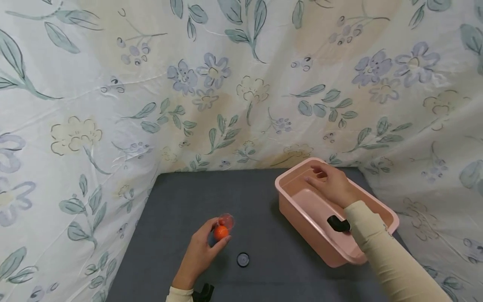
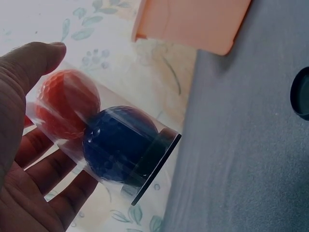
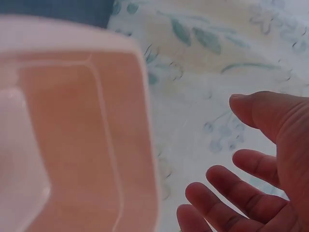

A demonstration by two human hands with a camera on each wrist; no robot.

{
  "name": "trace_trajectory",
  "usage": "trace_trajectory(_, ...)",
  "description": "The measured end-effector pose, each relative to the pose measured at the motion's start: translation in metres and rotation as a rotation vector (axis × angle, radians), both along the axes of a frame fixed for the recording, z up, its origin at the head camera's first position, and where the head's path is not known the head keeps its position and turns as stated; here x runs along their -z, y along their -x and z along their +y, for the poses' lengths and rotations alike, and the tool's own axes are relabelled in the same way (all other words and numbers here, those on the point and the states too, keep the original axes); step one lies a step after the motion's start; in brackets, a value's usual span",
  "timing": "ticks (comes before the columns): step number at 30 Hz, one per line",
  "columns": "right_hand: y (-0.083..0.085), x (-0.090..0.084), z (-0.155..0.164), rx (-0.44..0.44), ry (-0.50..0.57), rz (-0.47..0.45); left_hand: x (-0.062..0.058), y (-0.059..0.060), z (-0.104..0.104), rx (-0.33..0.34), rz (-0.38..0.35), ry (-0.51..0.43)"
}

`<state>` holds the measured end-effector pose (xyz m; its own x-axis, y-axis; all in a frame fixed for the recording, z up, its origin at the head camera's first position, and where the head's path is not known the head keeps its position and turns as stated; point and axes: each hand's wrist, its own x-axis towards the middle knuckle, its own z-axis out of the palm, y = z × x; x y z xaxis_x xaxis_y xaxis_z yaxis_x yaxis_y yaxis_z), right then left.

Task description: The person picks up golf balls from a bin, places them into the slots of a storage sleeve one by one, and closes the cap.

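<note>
My left hand (image 1: 201, 251) grips a clear plastic tube (image 1: 227, 219) above the dark table. Inside it, in the left wrist view, an orange golf ball (image 2: 67, 104) sits beside a dark blue golf ball (image 2: 118, 142). A black cap (image 2: 157, 166) closes the end nearest the blue ball. Over the far part of the pink bin (image 1: 302, 226), my right hand (image 1: 332, 182) holds nothing, its fingers relaxed and spread. Between the left hand and the bin, a small round black cap (image 1: 243, 260) lies on the table.
The dark grey table (image 1: 211, 188) carries the bin at its right side. Floral fabric (image 1: 241, 105) hangs behind the table and along both sides. The bin's raised walls surround its pale pink floor.
</note>
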<state>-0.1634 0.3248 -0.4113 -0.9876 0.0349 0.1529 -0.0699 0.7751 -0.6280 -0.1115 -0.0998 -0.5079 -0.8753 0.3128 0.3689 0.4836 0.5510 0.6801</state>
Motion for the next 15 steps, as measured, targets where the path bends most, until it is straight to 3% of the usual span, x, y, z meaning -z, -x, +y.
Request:
trace_trajectory(8, 0.011, 0.029, 0.02, -0.018, -0.025, -0.138, 0.001, 0.0, 0.001, 0.0, 0.011, -0.003)
trace_trajectory(15, 0.019, 0.055, 0.039, 0.003, -0.153, -0.279, 0.003, 0.0, 0.001, 0.002, 0.015, 0.0)
